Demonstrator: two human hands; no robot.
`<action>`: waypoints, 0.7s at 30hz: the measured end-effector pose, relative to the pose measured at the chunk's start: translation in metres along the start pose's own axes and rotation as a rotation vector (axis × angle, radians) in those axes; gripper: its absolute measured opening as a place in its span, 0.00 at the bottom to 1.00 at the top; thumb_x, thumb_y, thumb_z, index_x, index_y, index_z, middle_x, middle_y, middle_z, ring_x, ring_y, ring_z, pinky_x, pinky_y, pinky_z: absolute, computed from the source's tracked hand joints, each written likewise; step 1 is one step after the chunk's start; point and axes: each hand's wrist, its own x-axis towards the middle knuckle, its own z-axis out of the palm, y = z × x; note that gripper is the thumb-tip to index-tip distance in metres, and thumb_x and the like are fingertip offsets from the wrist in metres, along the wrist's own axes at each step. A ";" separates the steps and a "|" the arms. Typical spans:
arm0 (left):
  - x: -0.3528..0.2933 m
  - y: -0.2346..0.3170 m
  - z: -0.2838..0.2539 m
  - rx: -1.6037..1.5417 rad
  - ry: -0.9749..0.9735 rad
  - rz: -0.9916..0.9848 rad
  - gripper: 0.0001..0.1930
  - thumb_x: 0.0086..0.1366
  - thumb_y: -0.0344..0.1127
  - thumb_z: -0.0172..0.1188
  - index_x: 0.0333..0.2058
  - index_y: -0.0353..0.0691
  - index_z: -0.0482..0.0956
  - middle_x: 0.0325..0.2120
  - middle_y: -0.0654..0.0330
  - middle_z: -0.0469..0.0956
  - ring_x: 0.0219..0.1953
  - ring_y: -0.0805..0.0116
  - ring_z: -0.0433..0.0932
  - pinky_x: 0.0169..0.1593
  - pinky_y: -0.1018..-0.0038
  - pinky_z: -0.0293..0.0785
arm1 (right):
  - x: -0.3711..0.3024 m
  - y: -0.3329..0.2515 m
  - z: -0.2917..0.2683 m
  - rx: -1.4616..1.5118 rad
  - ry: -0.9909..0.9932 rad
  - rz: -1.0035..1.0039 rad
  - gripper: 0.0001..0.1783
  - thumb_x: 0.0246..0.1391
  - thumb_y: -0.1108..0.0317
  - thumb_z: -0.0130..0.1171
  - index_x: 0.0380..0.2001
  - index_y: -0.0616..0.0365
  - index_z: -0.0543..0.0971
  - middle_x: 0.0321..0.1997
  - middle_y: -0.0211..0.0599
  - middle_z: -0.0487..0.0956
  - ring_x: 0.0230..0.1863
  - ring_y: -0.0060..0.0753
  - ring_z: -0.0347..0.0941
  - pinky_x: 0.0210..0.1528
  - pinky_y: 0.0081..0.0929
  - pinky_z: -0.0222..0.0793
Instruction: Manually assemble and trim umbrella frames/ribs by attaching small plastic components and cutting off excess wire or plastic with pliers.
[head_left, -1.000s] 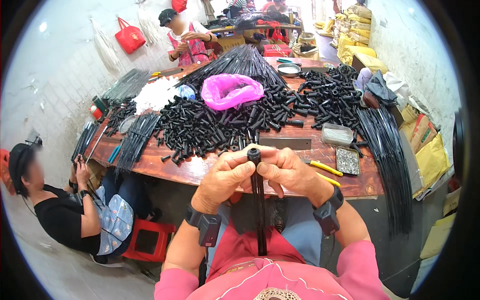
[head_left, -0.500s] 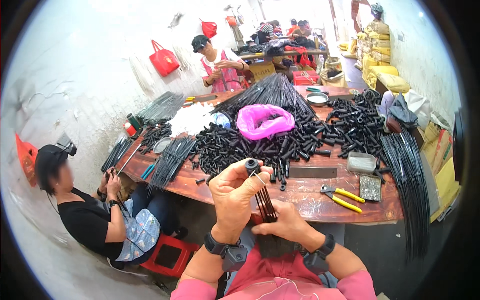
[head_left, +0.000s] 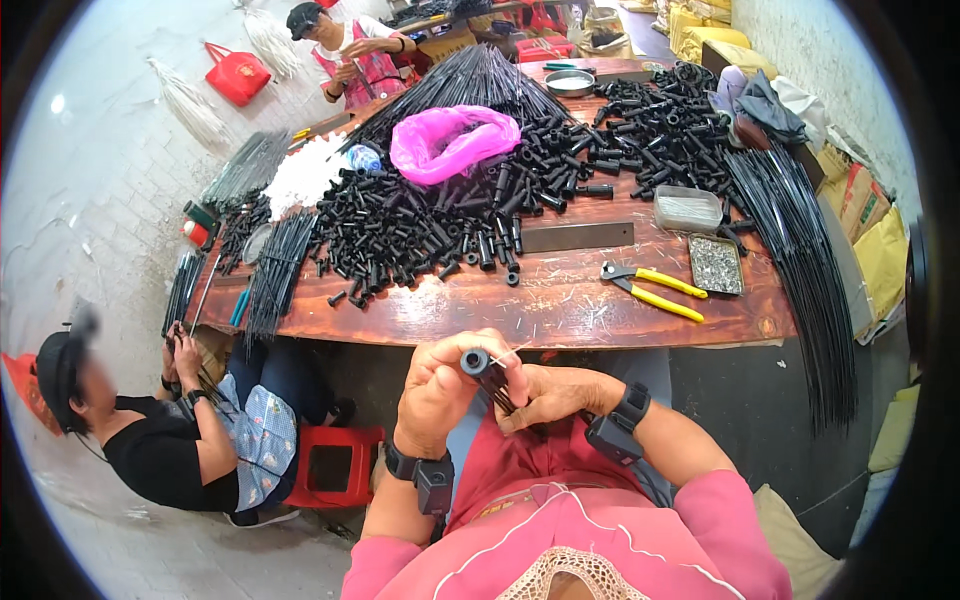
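Observation:
Over my lap, my left hand (head_left: 440,388) pinches a black plastic collar (head_left: 475,363) between thumb and fingers, its round open end facing up. Several thin black rods (head_left: 497,388), which look like umbrella ribs, run down from the collar. My right hand (head_left: 555,394) is closed round these rods just below and to the right, close to the left fingers. A short, thin pale wire (head_left: 512,354) sticks out beside the collar at the left fingertips. The lower ends of the rods are hidden by my right hand.
Ahead, the wooden table (head_left: 560,318) bears heaped black plastic tubes (head_left: 400,230), a pink plastic bag (head_left: 430,150), yellow-handled cutters (head_left: 655,288), a flat metal bar (head_left: 578,236) and a tray of small metal bits (head_left: 715,264). Long rods (head_left: 800,270) overhang its right. A co-worker (head_left: 165,430) sits left beside a red stool (head_left: 335,465).
The view has tilted downward. Both hands are lower and nearer my body, and the rod bundle has tipped so the collar's open end faces me. Both hands keep their hold.

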 end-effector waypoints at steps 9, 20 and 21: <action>-0.011 -0.028 0.007 -0.187 0.199 0.104 0.26 0.62 0.57 0.58 0.32 0.32 0.72 0.19 0.62 0.65 0.19 0.75 0.62 0.23 0.77 0.57 | -0.038 -0.078 -0.014 0.116 0.608 -0.119 0.18 0.43 0.69 0.69 0.40 0.60 0.80 0.36 0.34 0.79 0.39 0.26 0.75 0.39 0.26 0.72; -0.008 -0.030 0.011 -0.268 0.290 0.095 0.26 0.63 0.55 0.59 0.34 0.31 0.73 0.20 0.62 0.68 0.19 0.76 0.63 0.23 0.79 0.59 | -0.021 -0.124 -0.019 -0.864 0.708 -0.685 0.10 0.43 0.71 0.65 0.31 0.59 0.77 0.29 0.39 0.73 0.34 0.42 0.71 0.35 0.33 0.68; -0.008 -0.030 0.010 -0.253 0.295 0.098 0.26 0.63 0.55 0.59 0.34 0.30 0.73 0.20 0.62 0.69 0.19 0.77 0.63 0.23 0.79 0.59 | -0.020 -0.125 -0.020 -0.880 0.694 -0.717 0.11 0.43 0.70 0.67 0.31 0.59 0.78 0.28 0.38 0.74 0.31 0.41 0.70 0.32 0.32 0.67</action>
